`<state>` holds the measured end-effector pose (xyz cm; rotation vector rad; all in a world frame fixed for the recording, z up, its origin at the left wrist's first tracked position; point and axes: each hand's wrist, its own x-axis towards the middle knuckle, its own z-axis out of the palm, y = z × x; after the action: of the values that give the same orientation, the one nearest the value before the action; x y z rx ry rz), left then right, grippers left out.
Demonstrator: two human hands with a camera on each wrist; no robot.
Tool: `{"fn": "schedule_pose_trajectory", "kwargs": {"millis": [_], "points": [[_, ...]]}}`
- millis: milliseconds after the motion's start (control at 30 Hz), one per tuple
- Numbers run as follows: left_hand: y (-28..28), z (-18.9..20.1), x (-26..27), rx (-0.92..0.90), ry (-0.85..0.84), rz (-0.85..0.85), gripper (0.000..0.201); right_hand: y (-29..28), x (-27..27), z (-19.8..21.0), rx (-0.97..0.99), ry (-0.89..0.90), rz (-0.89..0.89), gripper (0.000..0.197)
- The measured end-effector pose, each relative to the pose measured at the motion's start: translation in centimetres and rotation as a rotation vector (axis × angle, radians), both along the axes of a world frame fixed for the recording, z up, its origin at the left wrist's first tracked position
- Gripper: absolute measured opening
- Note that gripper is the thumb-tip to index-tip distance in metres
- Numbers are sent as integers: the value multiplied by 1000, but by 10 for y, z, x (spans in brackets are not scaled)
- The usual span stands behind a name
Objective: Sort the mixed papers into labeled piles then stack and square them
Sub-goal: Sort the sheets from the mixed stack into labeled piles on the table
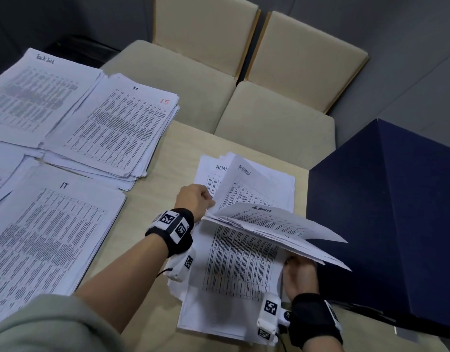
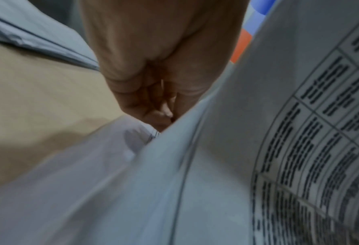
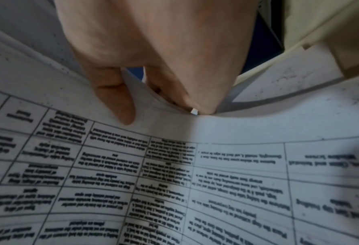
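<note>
**Admin sheets lifted above their pile at the counter's right edge**

At the far left, a white printed pile with a handwritten heading is overlapped by a thicker white pile marked with a red "15", whose edges are fanned and uneven. Nearer, the white pile headed "IT" lies flat, its right edge leaving a strip of bare beige counter open toward the middle.

The left hand is seen with fingers curled, its grip pinched on the left corner of a lifted white bundle headed "Admin". Beneath the bundle, the remaining white Admin pile rests on the counter, loosely squared, with further sheets headed "Admin" spread behind it.

The right hand is closed on the near right edge of the lifted bundle, thumb on top in the right wrist view. Just right, a dark blue box stands close against the pile's edge, so little room is left on that side.
</note>
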<state>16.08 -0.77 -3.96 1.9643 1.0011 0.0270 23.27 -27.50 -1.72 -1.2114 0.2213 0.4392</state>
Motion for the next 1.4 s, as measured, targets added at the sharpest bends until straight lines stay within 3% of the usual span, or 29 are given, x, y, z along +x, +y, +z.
{"fn": "schedule_pose_trajectory", "kwargs": {"millis": [100,167,233,300,367,467,567,633,700,800,900,967,1033,1067,1133,1200,1267,1333,1400], "points": [[-3,4,-5,-51,-130,-13,15,-3,4,-7,-51,18,-19,24],[-3,11,-7,-214,-209,26,19,-13,13,-25,-133,50,-25,27],[-2,22,-11,-402,-296,26,26,-14,19,-41,-225,160,79,43],[-1,33,-17,-509,-371,-50,20,-15,27,-42,-266,127,83,46],[0,41,-25,-632,-408,-122,14,-14,22,-33,-371,-57,-18,40],[-3,47,-31,-809,-385,-211,23,-1,15,-16,-173,-23,-128,35],[-8,46,-30,-911,-353,-204,16,0,14,-17,-162,44,-128,32],[-12,42,-29,-933,-324,-112,38,-1,12,-16,-182,53,-104,37],[-12,38,-26,-940,-305,8,47,0,12,-14,-194,38,-82,46],[-12,39,-25,-931,-344,180,30,0,9,-11,-250,32,-49,29],[-9,35,-26,-888,-375,138,35,-6,3,-12,-328,80,-28,19],[-11,42,-27,-854,-358,111,35,-9,-2,-12,-254,70,35,4],[-15,51,-25,-821,-319,114,17,-10,1,-12,-171,62,38,39],[-15,52,-24,-811,-287,153,23,-8,3,-15,-140,65,26,39],[-16,53,-23,-804,-254,209,40,-4,2,-13,-89,58,21,12],[-17,54,-22,-831,-236,250,48,-1,-2,-14,-139,44,-11,26],[-13,54,-21,-870,-296,314,39,-2,0,-13,-164,63,-23,26],[-5,43,-19,-630,-281,313,25,0,2,-7,-220,55,-3,22],[3,30,-21,-180,-128,309,10,1,2,1,-253,56,19,29]]}}
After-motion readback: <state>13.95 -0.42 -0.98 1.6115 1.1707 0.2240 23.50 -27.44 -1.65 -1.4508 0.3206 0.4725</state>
